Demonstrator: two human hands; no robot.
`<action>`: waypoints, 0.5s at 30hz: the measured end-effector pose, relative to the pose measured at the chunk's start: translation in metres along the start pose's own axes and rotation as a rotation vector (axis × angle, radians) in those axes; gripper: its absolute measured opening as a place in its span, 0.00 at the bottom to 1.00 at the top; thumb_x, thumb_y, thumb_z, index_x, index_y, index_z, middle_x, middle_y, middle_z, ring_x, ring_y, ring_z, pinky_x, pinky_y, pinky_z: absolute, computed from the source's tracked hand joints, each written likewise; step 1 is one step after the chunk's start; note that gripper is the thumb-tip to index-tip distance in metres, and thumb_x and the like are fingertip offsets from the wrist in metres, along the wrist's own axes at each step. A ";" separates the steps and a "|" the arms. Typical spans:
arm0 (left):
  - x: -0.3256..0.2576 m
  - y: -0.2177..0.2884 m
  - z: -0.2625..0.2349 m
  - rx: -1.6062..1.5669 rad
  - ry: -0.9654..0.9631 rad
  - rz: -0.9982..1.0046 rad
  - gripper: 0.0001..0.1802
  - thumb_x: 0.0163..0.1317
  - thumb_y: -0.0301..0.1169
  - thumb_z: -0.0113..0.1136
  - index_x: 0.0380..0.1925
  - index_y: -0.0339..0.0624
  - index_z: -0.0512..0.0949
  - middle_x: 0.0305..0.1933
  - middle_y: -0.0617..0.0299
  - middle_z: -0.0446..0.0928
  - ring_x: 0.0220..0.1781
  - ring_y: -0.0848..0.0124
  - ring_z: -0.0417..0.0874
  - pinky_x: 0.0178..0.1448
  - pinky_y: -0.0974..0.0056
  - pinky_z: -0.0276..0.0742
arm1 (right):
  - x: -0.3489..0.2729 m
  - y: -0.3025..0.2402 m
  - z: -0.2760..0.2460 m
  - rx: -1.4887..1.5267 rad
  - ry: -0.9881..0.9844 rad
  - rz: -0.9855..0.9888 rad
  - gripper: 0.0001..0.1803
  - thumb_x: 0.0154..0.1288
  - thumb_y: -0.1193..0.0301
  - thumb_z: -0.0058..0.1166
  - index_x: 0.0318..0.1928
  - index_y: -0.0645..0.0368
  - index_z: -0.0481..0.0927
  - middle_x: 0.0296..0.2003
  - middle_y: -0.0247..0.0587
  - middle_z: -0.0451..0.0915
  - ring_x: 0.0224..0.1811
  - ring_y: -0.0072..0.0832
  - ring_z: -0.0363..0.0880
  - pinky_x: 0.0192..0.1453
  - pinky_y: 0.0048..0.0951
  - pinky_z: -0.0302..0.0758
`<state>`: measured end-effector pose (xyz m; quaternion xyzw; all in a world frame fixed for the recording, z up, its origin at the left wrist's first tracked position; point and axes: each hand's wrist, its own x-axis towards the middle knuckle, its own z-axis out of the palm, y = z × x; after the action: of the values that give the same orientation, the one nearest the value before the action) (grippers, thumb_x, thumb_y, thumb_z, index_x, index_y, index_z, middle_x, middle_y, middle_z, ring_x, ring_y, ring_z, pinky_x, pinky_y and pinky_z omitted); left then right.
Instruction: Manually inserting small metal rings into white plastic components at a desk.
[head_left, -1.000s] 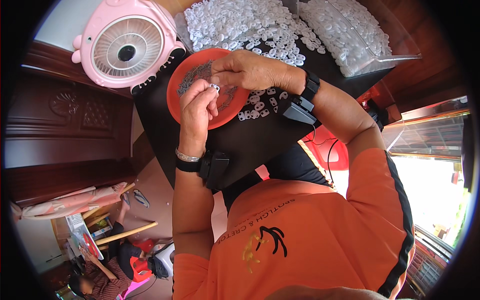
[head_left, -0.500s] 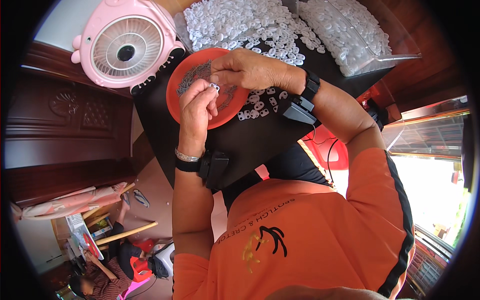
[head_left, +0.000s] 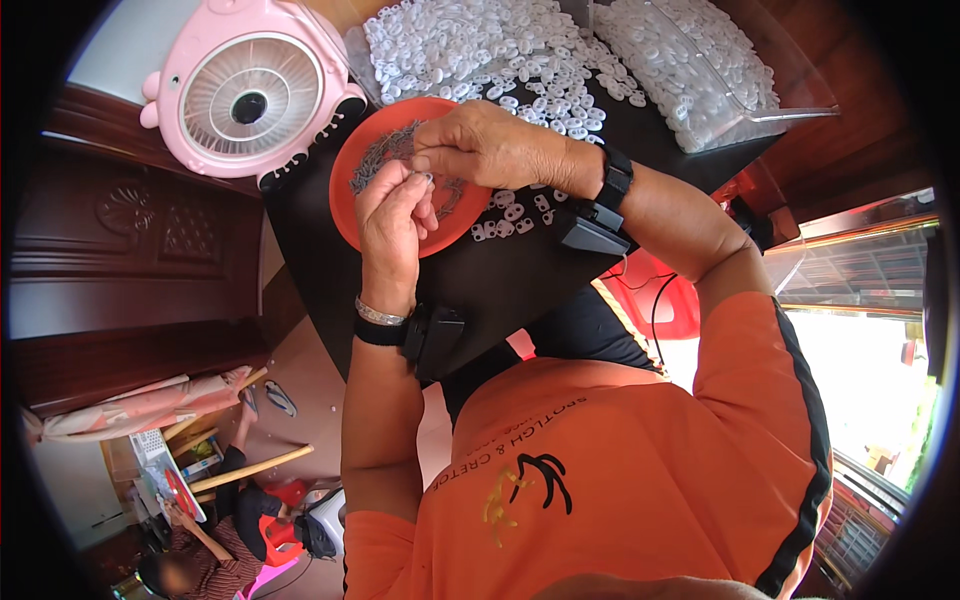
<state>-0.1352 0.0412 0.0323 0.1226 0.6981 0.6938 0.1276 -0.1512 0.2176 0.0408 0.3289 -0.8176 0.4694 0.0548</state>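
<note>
White glare from the opening (head_left: 845,385) at right, black corners, bowed fisheye edges

Left fingers (head_left: 407,192) pinching white piece (head_left: 430,178), right fingers (head_left: 443,161) beside, orange bowl (head_left: 346,207) beneath

White piece (head_left: 429,178) mostly hidden by left fingers (head_left: 406,192)

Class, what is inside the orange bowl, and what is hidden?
Inside the orange bowl lies a heap of thin grey pieces. The left hand and right hand block part of the inside, so what lies behind them cannot be seen.
</note>
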 end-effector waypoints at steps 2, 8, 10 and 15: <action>0.001 -0.001 -0.002 -0.056 -0.011 0.019 0.10 0.61 0.32 0.50 0.22 0.43 0.71 0.18 0.70 0.67 0.18 0.81 0.67 0.21 0.76 0.57 | 0.000 0.000 0.000 -0.001 -0.005 0.027 0.12 0.66 0.65 0.50 0.35 0.63 0.77 0.25 0.43 0.79 0.31 0.28 0.81 0.37 0.29 0.75; 0.005 -0.009 -0.011 -0.177 0.049 0.049 0.09 0.62 0.30 0.49 0.23 0.41 0.71 0.18 0.69 0.67 0.18 0.79 0.68 0.21 0.75 0.57 | 0.004 0.019 -0.041 -0.237 0.225 0.226 0.18 0.66 0.56 0.49 0.36 0.59 0.80 0.25 0.42 0.80 0.30 0.35 0.79 0.38 0.36 0.75; 0.007 -0.009 -0.014 -0.204 0.071 0.033 0.09 0.62 0.30 0.48 0.23 0.41 0.71 0.18 0.68 0.67 0.18 0.78 0.68 0.21 0.75 0.58 | -0.002 0.038 -0.063 -0.533 0.338 0.203 0.14 0.58 0.60 0.52 0.35 0.57 0.81 0.25 0.45 0.80 0.30 0.44 0.79 0.37 0.41 0.74; 0.005 -0.009 -0.012 -0.190 0.054 0.023 0.09 0.62 0.30 0.48 0.23 0.42 0.71 0.19 0.68 0.68 0.18 0.79 0.68 0.22 0.75 0.59 | -0.006 0.058 -0.069 -0.787 -0.009 0.444 0.11 0.51 0.62 0.54 0.31 0.53 0.81 0.27 0.43 0.80 0.33 0.43 0.78 0.38 0.42 0.73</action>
<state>-0.1445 0.0314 0.0236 0.0991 0.6311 0.7612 0.1117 -0.1959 0.2955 0.0344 0.1015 -0.9849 0.1215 0.0700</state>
